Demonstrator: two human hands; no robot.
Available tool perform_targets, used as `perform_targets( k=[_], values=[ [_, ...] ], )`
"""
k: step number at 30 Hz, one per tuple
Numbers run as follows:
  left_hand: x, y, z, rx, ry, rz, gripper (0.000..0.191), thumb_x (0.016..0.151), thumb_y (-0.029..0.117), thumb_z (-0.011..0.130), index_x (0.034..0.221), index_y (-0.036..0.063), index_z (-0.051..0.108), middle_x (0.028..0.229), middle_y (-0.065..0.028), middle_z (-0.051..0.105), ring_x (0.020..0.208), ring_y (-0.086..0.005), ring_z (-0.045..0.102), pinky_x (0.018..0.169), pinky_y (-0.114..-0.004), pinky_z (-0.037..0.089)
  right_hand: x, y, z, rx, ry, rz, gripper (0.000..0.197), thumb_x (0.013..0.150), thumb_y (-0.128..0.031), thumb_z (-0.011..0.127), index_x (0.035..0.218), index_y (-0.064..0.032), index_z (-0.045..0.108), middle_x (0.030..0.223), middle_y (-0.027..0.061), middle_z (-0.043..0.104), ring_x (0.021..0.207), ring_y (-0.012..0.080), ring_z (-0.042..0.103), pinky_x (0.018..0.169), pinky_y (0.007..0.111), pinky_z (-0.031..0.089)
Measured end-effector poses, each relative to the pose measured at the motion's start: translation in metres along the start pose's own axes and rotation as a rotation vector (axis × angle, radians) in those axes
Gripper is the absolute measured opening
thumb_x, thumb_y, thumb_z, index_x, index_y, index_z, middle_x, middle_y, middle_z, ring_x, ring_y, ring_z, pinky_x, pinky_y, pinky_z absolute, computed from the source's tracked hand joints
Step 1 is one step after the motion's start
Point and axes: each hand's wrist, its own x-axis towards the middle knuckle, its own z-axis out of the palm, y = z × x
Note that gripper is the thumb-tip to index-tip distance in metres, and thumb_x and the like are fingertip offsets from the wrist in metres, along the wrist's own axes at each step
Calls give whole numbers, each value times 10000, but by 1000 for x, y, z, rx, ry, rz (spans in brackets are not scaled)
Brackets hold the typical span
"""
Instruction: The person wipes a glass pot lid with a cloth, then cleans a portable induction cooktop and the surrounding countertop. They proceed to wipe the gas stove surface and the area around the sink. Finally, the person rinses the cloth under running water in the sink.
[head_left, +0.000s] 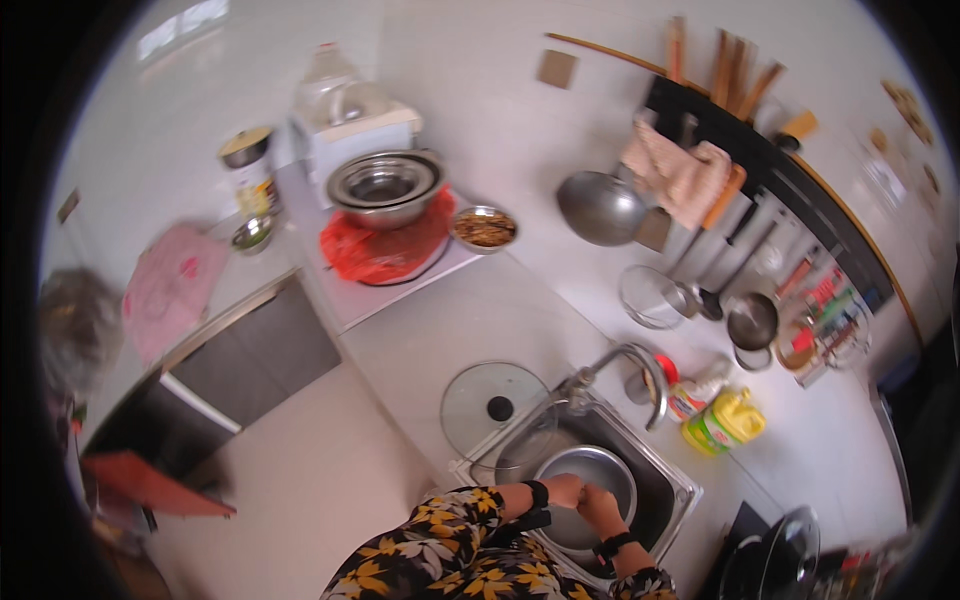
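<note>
Both of my hands are together over a round metal basin (626, 480) that sits inside the stainless steel sink (686, 499). My left hand (564, 491) comes in from the left and meets my right hand (600, 510) at the fingers. The fingers are curled, and whether something small is between them cannot be made out. Dark bands circle both wrists. A curved metal faucet (626, 352) rises behind the sink. Left of it, a glass lid (472, 397) with a black knob lies on the counter, partly over the sink's edge.
Right of the faucet stand a yellow detergent bottle (724, 424) and a white bottle (694, 397). Stacked metal bowls (382, 187) rest on red plastic, beside a small bowl of brown pieces (486, 229). Utensils and a wok (600, 210) hang from the wall rack (757, 161).
</note>
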Motion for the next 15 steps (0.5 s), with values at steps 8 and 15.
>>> perform_targets(
  k=[8, 15],
  values=[
    [72, 42, -29, -371, -159, -147, 244, 657, 211, 619, 620, -21, 555, 482, -133, 507, 416, -231, 484, 399, -349, 347, 40, 58, -57, -57, 63, -58, 140, 714, -217, 565, 739, -80, 549, 672, 144, 581, 641, 334, 570, 565, 426, 458],
    [111, 90, -29, -514, -282, -340, 195, 683, 201, 639, 681, 31, 543, 453, -4, 415, 344, -83, 346, 320, -245, 240, 35, 102, -84, -91, 96, -77, 143, 752, -223, 529, 763, -81, 533, 684, 108, 591, 650, 295, 583, 565, 379, 467]
  ],
)
